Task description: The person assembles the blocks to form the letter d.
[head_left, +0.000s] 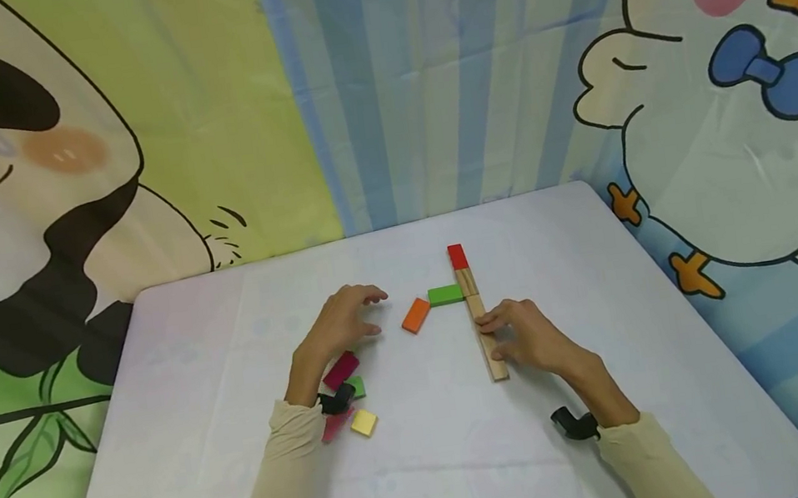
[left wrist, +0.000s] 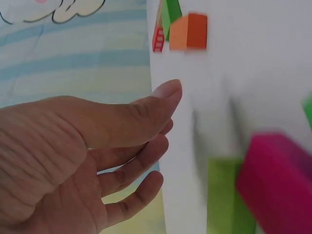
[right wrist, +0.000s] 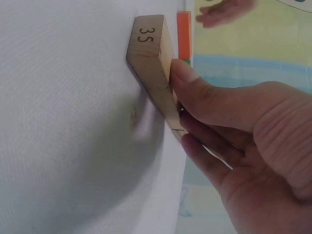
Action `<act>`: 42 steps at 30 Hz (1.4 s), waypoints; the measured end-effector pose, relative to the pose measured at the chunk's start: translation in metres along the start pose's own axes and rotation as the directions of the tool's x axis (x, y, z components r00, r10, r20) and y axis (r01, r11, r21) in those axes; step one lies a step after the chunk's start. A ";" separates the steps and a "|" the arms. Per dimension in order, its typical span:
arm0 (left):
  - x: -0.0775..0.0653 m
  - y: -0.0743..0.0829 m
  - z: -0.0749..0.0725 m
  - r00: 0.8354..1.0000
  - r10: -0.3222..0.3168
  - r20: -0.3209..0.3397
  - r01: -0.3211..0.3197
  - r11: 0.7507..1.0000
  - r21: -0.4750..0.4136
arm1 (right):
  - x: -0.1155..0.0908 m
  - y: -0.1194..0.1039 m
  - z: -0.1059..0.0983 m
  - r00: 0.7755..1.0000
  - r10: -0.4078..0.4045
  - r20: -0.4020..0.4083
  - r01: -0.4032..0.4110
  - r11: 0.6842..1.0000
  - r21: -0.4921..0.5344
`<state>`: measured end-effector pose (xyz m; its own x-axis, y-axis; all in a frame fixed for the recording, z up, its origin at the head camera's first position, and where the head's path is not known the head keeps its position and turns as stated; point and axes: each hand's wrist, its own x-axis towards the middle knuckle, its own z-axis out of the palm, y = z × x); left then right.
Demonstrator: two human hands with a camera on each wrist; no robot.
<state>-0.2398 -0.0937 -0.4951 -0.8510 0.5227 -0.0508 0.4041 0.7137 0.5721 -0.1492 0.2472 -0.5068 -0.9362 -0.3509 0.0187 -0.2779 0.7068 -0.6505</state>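
Observation:
A straight row of plain wooden blocks runs toward the far edge, with a red block [head_left: 456, 256] at its far end. My right hand [head_left: 529, 339] grips the nearest wooden block [head_left: 497, 366], thumb and fingertips at its long edges. In the right wrist view the end of this wooden block [right wrist: 146, 36] bears the number 35. A green block [head_left: 446, 295] lies crosswise against the row's left side, and an orange block [head_left: 415, 316] sits slantwise beside it. Left of these, my left hand [head_left: 338, 322] hovers over the table, fingers loosely bent and holding nothing.
Beside my left wrist lie a magenta block [head_left: 341, 370], a second green block [head_left: 358, 386], a pink block [head_left: 336, 424] and a yellow block [head_left: 365, 422]. The white table [head_left: 444, 478] meets a cartoon-printed cloth [head_left: 396, 115] behind it.

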 end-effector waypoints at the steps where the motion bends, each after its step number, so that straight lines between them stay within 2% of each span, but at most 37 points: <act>1: -0.006 -0.004 -0.003 1.000 -0.024 -0.009 0.024 1.000 0.004 | 0.000 0.000 0.000 1.000 -0.001 -0.001 0.001 1.000 0.000; 7: -0.035 -0.026 -0.016 0.992 -0.111 -0.058 0.112 0.994 0.006 | 0.001 0.000 0.000 1.000 -0.006 -0.002 0.006 1.000 -0.005; 11: -0.050 -0.034 -0.018 0.974 -0.182 -0.133 0.189 0.981 0.048 | 0.002 0.001 0.001 1.000 -0.012 -0.005 0.012 1.000 -0.011; 13: -0.055 -0.033 -0.017 0.955 -0.235 -0.181 0.256 0.961 0.103 | 0.002 0.001 0.000 1.000 -0.015 -0.008 0.015 1.000 -0.012; 17: -0.061 -0.023 -0.011 0.912 -0.325 -0.250 0.379 0.901 0.212 | 0.002 0.002 -0.001 1.000 -0.019 -0.015 0.019 1.000 -0.014; 20: -0.061 -0.016 -0.002 0.896 -0.343 -0.283 0.416 0.870 0.265 | 0.002 0.001 -0.001 1.000 -0.018 -0.019 0.017 1.000 -0.014; 23: -0.059 -0.014 0.007 0.885 -0.349 -0.308 0.434 0.858 0.276 | 0.002 0.001 -0.001 1.000 -0.013 -0.018 0.013 1.000 -0.009; 27: -0.058 -0.014 0.017 0.876 -0.352 -0.330 0.440 0.863 0.248 | 0.001 0.001 0.000 1.000 -0.012 -0.011 0.012 1.000 -0.008; 32: -0.056 -0.017 0.022 0.877 -0.351 -0.328 0.405 0.908 0.110 | 0.001 0.001 0.001 1.000 -0.011 -0.014 0.011 1.000 -0.006; 34: -0.054 -0.018 0.023 0.879 -0.353 -0.320 0.391 0.918 0.061 | 0.001 0.001 0.001 1.000 -0.008 -0.015 0.008 1.000 -0.005; 37: -0.050 -0.017 0.022 0.886 -0.349 -0.306 0.377 0.926 0.034 | 0.001 0.001 0.001 1.000 0.000 -0.013 0.000 1.000 -0.006; 42: -0.037 -0.014 0.021 0.912 -0.295 -0.285 0.312 0.950 0.015 | 0.000 0.000 0.002 1.000 0.013 -0.015 -0.013 1.000 -0.003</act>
<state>-0.2067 -0.1133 -0.5187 -0.9909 0.1330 0.0184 0.1234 0.8480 0.5154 -0.1492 0.2461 -0.5086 -0.9427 -0.3329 0.0218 -0.2668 0.7132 -0.6482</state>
